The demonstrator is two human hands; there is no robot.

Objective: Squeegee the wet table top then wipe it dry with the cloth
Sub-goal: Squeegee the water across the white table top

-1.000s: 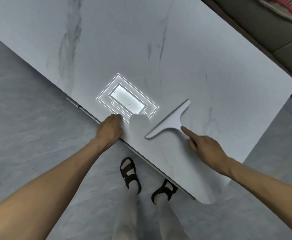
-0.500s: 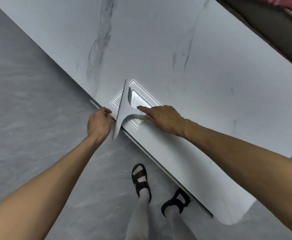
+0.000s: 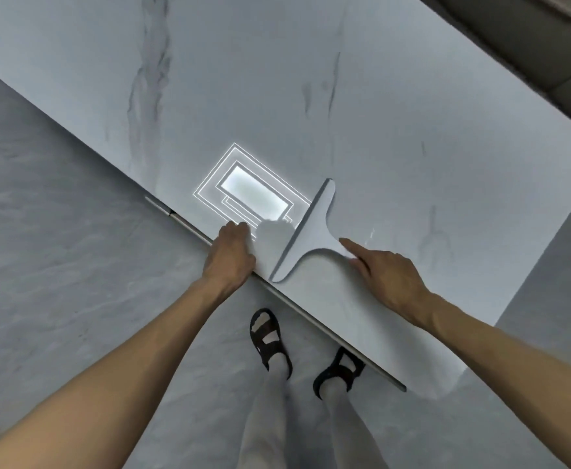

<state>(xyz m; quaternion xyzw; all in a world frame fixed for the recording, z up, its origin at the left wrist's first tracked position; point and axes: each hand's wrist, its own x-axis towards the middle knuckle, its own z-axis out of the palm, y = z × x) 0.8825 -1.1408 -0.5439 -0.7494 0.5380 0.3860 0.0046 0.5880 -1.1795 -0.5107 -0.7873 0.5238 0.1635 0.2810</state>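
Observation:
A white marble table top (image 3: pixel 412 130) runs diagonally across the view. A pale grey T-shaped squeegee (image 3: pixel 311 238) lies on it near the front edge, its long blade pointing away from me. My right hand (image 3: pixel 385 279) holds the short handle, with the index finger stretched along it. My left hand (image 3: pixel 230 255) sits just left of the blade, fingers curled over the table's front edge. No cloth is in view.
A bright ceiling light reflection (image 3: pixel 253 191) shines on the table beyond my left hand. A metal rail (image 3: pixel 311 316) runs under the front edge. My sandalled feet (image 3: pixel 270 336) stand on grey floor below. A grey sofa (image 3: pixel 531 38) sits beyond the far right.
Half a second ago the squeegee blade was up against my left hand at the edge. My right hand has drawn it back to the right. The left hand has stayed on the edge.

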